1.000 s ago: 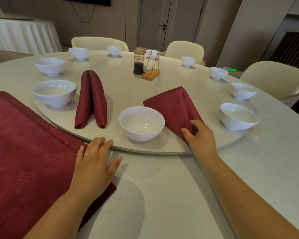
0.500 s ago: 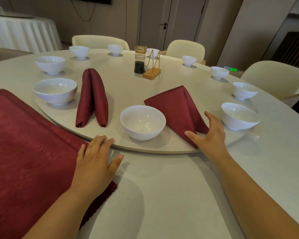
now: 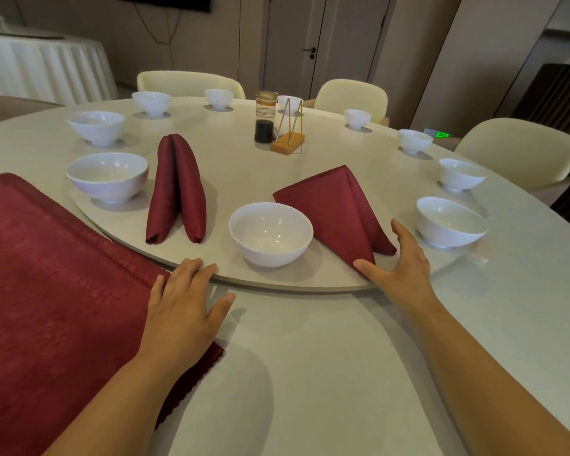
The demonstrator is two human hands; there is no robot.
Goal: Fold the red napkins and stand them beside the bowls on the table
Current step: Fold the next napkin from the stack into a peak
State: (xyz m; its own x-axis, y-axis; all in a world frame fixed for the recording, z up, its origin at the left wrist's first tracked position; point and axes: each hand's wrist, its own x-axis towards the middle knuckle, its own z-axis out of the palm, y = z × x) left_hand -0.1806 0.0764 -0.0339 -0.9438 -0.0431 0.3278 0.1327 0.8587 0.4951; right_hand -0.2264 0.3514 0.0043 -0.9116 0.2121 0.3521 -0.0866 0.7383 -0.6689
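Note:
A folded red napkin [image 3: 339,210] stands tent-like on the round turntable [image 3: 231,166], just right of the nearest white bowl [image 3: 270,233]. My right hand [image 3: 400,261] is spread open around its near end, thumb at the near corner and fingers along its right side. Another folded red napkin [image 3: 177,189] stands between that bowl and a second white bowl [image 3: 107,176] to the left. My left hand [image 3: 185,307] lies flat, fingers straight, on the corner of a flat red cloth [image 3: 46,291], fingertips touching the turntable's rim.
Several more white bowls [image 3: 449,222] ring the turntable. A soy sauce bottle [image 3: 265,116] and a toothpick holder on a wooden base [image 3: 288,139] stand at its centre. Cream chairs [image 3: 520,153] surround the table [image 3: 343,373]. A draped side table [image 3: 40,67] is at the back left.
My right hand has come off the napkin's near edge and spread open around its right side. The napkin now stands more upright. My left hand stays put.

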